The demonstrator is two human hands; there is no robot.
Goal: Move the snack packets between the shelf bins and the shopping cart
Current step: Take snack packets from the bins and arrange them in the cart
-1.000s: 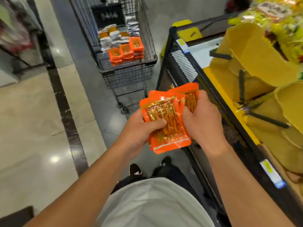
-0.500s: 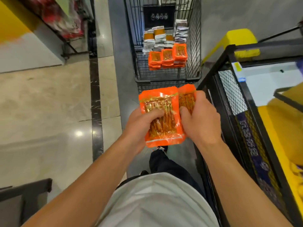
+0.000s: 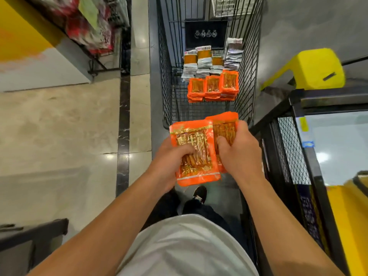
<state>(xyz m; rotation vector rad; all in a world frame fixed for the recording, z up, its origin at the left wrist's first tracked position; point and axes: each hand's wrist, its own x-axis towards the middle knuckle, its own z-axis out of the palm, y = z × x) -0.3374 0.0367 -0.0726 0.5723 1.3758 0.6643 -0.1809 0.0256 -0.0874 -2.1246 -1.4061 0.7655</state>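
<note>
A: Nearest: left hand (image 3: 171,156) grips the front orange packet (image 3: 196,154); right hand (image 3: 239,154) grips another packet (image 3: 224,126) just behind it.

B: Beyond the hands?

A: Cart (image 3: 247,82), orange stacks (image 3: 213,87) inside. Risk: slick overlapping packets could slide apart and drop short of the cart.

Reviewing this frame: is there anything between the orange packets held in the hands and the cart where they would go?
Nothing visible blocks the way. The left hand and right hand grip the held orange packets just short of the shopping cart, whose top is open. The near part of its floor is bare, in front of the stacked orange packets.
</note>
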